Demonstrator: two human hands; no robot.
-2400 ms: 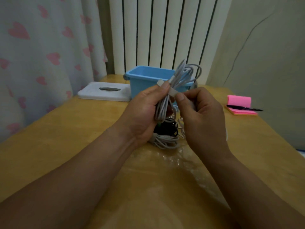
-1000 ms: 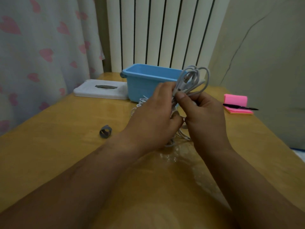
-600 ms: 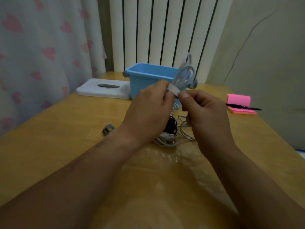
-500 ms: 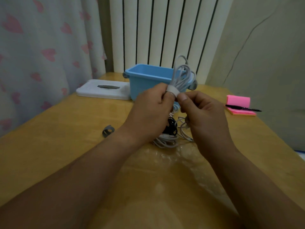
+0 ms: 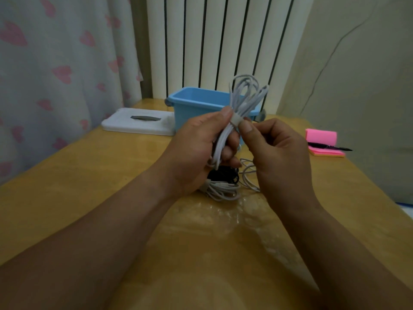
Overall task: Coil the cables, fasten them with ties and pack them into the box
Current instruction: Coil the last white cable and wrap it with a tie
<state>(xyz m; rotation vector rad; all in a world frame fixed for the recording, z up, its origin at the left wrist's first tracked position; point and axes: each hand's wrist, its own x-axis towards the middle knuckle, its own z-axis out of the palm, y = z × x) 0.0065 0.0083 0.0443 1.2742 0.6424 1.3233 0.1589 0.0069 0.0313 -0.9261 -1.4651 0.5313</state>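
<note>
My left hand (image 5: 196, 151) grips a coiled white cable (image 5: 244, 97) held upright above the table, its loops rising in front of the blue box (image 5: 192, 106). A pale tie (image 5: 236, 119) wraps the coil's middle. My right hand (image 5: 274, 153) pinches the tie with thumb and forefinger. Below my hands on the table lie a tied white cable bundle (image 5: 221, 190), a black cable bundle (image 5: 223, 176) and a loose white cable (image 5: 248, 175).
The wooden table (image 5: 89, 186) carries a white lid (image 5: 138, 123) left of the box and a pink notepad with a black pen (image 5: 325, 146) at the right. A curtain hangs at the left and a radiator stands behind the box.
The tie's loose end has been wrapped snug around the coil. The coil sits a little more upright in my left hand. The grey tie on the table at left is now hidden.
</note>
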